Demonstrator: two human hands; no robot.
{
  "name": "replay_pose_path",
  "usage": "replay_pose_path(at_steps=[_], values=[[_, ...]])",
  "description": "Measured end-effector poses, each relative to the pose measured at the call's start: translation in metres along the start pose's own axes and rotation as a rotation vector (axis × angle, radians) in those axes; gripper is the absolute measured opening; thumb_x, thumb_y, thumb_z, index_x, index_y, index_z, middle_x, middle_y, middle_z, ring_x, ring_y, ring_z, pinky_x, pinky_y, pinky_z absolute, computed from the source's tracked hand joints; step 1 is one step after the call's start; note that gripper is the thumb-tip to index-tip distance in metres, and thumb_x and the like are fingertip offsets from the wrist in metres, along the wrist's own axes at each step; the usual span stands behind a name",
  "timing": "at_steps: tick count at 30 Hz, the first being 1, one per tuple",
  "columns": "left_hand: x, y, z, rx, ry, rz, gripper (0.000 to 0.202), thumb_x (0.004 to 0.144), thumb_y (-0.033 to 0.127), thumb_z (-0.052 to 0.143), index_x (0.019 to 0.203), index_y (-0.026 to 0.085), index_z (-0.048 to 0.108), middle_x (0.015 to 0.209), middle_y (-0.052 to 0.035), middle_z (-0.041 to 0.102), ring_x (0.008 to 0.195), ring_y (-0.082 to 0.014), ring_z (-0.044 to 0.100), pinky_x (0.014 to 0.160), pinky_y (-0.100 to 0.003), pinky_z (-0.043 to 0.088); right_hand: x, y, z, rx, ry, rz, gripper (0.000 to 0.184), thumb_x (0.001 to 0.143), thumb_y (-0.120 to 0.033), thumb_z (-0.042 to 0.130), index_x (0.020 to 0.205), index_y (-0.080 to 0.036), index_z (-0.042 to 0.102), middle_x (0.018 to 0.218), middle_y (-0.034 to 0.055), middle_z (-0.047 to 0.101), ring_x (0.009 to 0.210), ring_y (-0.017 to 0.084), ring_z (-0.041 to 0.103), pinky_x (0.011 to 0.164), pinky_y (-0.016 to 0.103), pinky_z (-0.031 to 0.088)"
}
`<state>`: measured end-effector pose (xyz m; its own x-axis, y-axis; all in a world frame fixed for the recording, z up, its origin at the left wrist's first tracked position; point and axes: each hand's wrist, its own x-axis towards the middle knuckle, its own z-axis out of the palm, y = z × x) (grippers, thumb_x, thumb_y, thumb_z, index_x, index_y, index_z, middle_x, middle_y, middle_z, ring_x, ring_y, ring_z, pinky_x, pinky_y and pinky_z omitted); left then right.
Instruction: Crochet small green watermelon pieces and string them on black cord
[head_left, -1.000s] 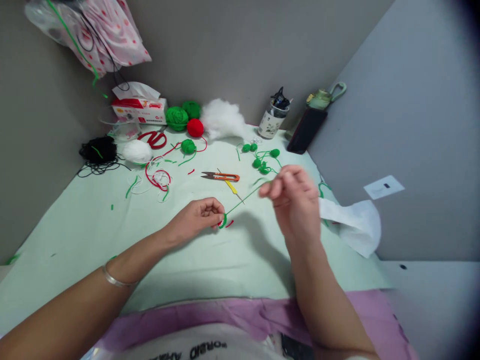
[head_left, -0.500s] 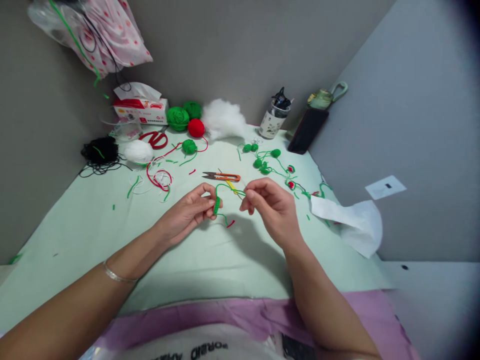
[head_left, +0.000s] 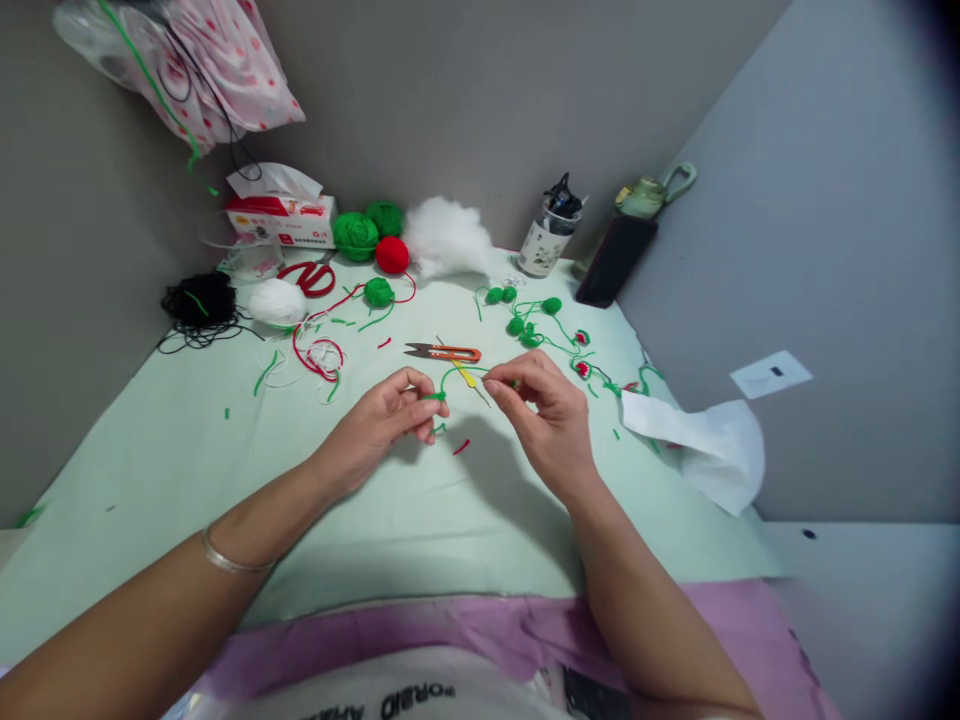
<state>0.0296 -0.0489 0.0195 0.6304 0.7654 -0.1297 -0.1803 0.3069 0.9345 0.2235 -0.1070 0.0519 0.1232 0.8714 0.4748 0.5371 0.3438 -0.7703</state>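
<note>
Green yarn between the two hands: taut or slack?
Slack: the green yarn curves up from the left hand and over toward the right hand, not straight.

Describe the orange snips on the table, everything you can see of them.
The orange snips have two dark, metal-looking blades pointing left, their tips slightly apart, and a narrow orange handle with a rounded end at the right. They lie flat on the pale green cloth, just beyond the left hand and right hand, neither touching them. A yellow-handled hook crosses them at a slant, apparently underneath. Any markings are too small to read.
</note>
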Motion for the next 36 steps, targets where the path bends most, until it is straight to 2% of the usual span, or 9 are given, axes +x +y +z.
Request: replay_pose_path(at_steps=[3,8,15,21,28,31,36], values=[[0.002,-0.004,0.002,0.072,-0.007,0.026,0.021,0.091,0.038,0.062,0.100,0.019,0.057,0.086,-0.0019,0.069,0.059,-0.0102,0.056,0.066,-0.028,0.048,-0.001,0.001,0.001,0.006,-0.028,0.008,0.011,0.091,-0.017,0.061,0.085,-0.022,0.068,0.081,0.0015,0.059,0.072,0.013,0.053,0.061,0.027,0.044],[0.004,-0.007,-0.001,0.124,0.028,0.020,0.024,0.086,0.037,0.068,0.101,0.019,0.062,0.083,-0.0019,0.071,0.065,-0.0129,0.061,0.062,-0.026,0.045,-0.002,0.001,0.001,-0.042,-0.089,0.014,0.010,0.091,-0.019,0.061,0.086,-0.022,0.069,0.078,0.0014,0.057,0.068,0.013,0.051,0.060,0.027,0.042],[0.004,-0.009,-0.009,0.113,0.095,0.025,0.021,0.085,0.035,0.070,0.102,0.022,0.065,0.071,0.0042,0.062,0.072,-0.0131,0.063,0.074,-0.026,0.045,-0.005,0.001,0.001,-0.128,-0.264,0.005,0.012,0.093,-0.018,0.058,0.088,-0.021,0.069,0.075,0.0000,0.054,0.060,0.011,0.046,0.058,0.027,0.038],[0.004,-0.008,-0.008,0.135,0.102,0.035,0.022,0.085,0.036,0.069,0.101,0.022,0.066,0.071,0.0040,0.061,0.072,-0.0138,0.063,0.075,-0.027,0.046,-0.006,0.001,0.001,-0.161,-0.294,-0.005,0.012,0.093,-0.016,0.057,0.087,-0.020,0.067,0.077,-0.0004,0.054,0.060,0.010,0.046,0.059,0.026,0.037],[0.002,-0.004,-0.005,0.293,0.139,0.079,0.018,0.083,0.034,0.070,0.094,0.020,0.069,0.074,0.0027,0.063,0.069,-0.0126,0.059,0.073,-0.026,0.046,-0.005,0.001,-0.001,-0.199,-0.364,0.002,0.014,0.092,-0.013,0.057,0.085,-0.020,0.068,0.075,-0.0009,0.052,0.060,0.010,0.045,0.059,0.026,0.035],[0.003,-0.003,-0.005,0.285,0.105,0.063,0.016,0.082,0.032,0.071,0.091,0.019,0.071,0.075,0.0020,0.064,0.068,-0.0116,0.058,0.068,-0.024,0.044,-0.004,0.000,0.000,-0.114,-0.360,0.053,0.013,0.091,-0.013,0.058,0.084,-0.019,0.068,0.075,-0.0010,0.054,0.061,0.010,0.045,0.059,0.026,0.035],[0.004,-0.002,-0.004,0.095,0.052,0.028,0.014,0.078,0.030,0.075,0.085,0.018,0.073,0.075,0.0019,0.066,0.066,-0.0097,0.058,0.066,-0.022,0.044,-0.004,0.001,0.008,0.192,-0.308,0.188,0.010,0.088,-0.018,0.063,0.079,-0.016,0.067,0.074,-0.0007,0.055,0.063,0.010,0.046,0.059,0.025,0.036]])
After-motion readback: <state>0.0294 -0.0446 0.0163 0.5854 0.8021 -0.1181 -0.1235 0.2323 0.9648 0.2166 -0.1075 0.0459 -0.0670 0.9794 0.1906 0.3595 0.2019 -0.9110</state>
